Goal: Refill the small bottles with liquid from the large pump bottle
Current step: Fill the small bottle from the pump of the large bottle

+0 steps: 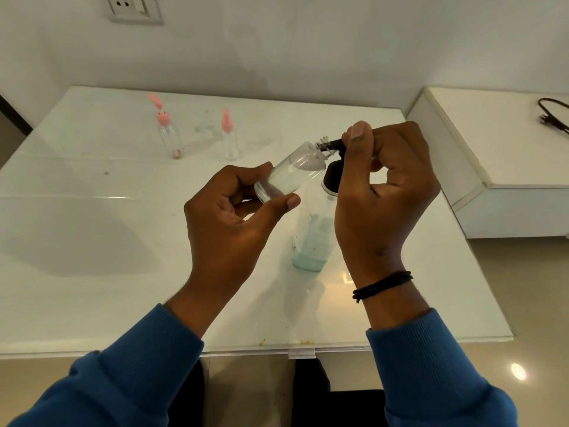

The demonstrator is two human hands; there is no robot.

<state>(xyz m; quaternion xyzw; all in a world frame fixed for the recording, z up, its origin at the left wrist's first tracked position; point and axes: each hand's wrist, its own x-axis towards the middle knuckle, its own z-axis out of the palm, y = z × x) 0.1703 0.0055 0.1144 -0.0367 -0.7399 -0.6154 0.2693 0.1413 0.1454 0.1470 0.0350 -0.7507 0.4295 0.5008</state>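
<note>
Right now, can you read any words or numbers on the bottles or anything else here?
No readable text anywhere.
Large pump bottle: clear, no label visible.
Small bottle in the left hand: plain, no print.
Two pink-capped bottles at the back: no print visible.
Wall socket: no markings legible.

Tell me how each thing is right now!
Small bottle: uncapped, tilted, gripped by left hand, nozzle in its mouth.
Pump bottle: upright, little liquid left, right hand on its pump.
Left pink bottle: upright, cap flipped open.
Right pink bottle: upright, capped.
</note>
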